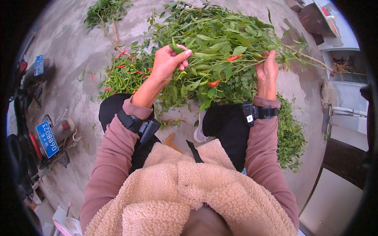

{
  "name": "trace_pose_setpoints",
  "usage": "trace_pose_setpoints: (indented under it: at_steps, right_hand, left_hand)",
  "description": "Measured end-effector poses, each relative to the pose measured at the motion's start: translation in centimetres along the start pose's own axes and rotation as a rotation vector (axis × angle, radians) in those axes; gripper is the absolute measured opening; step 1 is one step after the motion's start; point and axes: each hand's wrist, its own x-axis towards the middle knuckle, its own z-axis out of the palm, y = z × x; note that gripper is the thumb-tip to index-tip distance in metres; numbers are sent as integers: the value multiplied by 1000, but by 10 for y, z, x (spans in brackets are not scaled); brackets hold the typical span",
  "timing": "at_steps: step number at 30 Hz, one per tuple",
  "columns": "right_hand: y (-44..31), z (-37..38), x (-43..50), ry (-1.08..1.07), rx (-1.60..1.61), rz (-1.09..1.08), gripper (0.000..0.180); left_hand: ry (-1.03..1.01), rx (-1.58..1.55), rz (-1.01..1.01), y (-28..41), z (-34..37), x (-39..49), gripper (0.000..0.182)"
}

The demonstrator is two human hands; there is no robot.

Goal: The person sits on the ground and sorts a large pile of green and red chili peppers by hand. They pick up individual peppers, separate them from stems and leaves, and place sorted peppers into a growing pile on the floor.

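A green chili pepper [177,49] is pinched between the thumb and fingers of my left hand [169,60]. My right hand [267,66] grips the stem of an uprooted chili plant [310,56], whose roots [342,67] stick out to the right. Leafy branches of it spread leftward between my hands, over a big heap of chili plants [206,26]. Among the leaves hang an orange-red pepper [234,57] and a red pepper [213,83]. To the left of the heap, below my left hand, lies a pile of picked green and red chilies [121,75] on the concrete floor.
Another plant bundle [106,13] lies at the far left, and more greenery [289,135] is beside my right leg. Parked two-wheelers [56,132] with blue plates stand along the left. White cabinets or appliances [333,188] line the right side.
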Motion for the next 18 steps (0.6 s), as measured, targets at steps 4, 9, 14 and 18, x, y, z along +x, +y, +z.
trace_pose_setpoints:
  at_steps: [4, 9, 14, 18]
  right_hand:
    - [4, 1, 5, 28, 18, -9, 61]
    - [-8, -9, 10, 123, -61, -126, 57]
    - [-19, -21, 8, -22, -59, 10, 53]
    - [-14, -19, 10, -95, 60, -9, 58]
  left_hand:
    - [17, -19, 44, -1, 1, -1, 11]
    - [335, -290, -41, 18, -33, 1, 13]
    - [358, 117, 70, -2, -42, 2, 19]
    - [493, 321, 114, -26, -49, 11, 23]
